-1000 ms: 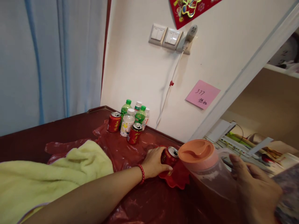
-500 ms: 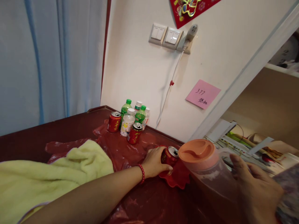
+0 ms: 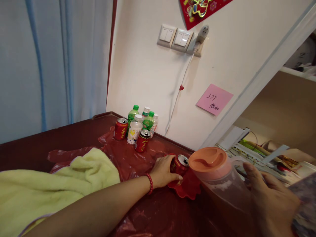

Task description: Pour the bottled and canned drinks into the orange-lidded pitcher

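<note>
My left hand [image 3: 164, 169], with a red bead bracelet at the wrist, is wrapped round an opened red can [image 3: 180, 164]. That can stands in or over a red scalloped dish [image 3: 186, 189]. At the right my right hand [image 3: 274, 200] grips the handle of a clear pitcher [image 3: 227, 191] with an orange lid [image 3: 208, 159]. The pitcher's lid is close beside the can's top, tilted a little to the left. Its lower part is dark and hard to make out.
Against the wall are several bottles [image 3: 135, 130], a red can [image 3: 120, 129] and another red can [image 3: 142, 141]. A yellow towel [image 3: 91, 174] lies at the left on the dark red table [image 3: 61, 135]. A white cord [image 3: 175, 105] hangs from the socket.
</note>
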Demonstrator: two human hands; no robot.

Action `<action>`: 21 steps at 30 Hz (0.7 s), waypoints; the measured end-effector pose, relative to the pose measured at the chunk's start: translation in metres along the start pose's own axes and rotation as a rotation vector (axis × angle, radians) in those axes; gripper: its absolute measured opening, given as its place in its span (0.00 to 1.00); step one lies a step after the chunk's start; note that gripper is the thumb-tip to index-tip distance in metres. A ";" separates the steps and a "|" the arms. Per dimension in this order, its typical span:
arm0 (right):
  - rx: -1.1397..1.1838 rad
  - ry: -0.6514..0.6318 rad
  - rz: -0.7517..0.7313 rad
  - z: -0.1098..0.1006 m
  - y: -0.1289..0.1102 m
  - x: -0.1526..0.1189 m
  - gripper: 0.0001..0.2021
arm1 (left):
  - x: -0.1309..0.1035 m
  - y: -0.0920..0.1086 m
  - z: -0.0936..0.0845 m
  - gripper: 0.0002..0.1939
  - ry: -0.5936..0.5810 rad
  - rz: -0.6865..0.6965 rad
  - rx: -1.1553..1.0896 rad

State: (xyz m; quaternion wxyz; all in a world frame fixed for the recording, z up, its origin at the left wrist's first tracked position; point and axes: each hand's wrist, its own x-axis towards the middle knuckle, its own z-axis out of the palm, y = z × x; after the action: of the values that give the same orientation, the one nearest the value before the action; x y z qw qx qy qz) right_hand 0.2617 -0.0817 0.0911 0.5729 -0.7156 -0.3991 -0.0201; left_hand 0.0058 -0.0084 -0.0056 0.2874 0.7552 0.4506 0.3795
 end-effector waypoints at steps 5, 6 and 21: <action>-0.007 0.014 0.012 0.001 -0.001 0.000 0.28 | -0.001 0.001 0.000 0.39 0.000 0.000 -0.011; -0.004 0.017 0.018 0.001 -0.001 0.000 0.27 | -0.001 0.001 -0.001 0.38 0.000 -0.001 -0.013; -0.030 0.034 -0.027 0.001 0.001 0.001 0.26 | 0.000 -0.001 0.000 0.39 0.008 0.014 -0.018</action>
State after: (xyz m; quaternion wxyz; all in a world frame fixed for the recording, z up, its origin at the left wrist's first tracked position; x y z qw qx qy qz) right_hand 0.2630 -0.0802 0.0902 0.5685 -0.7183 -0.3985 -0.0457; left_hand 0.0053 -0.0081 -0.0071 0.2897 0.7543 0.4428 0.3886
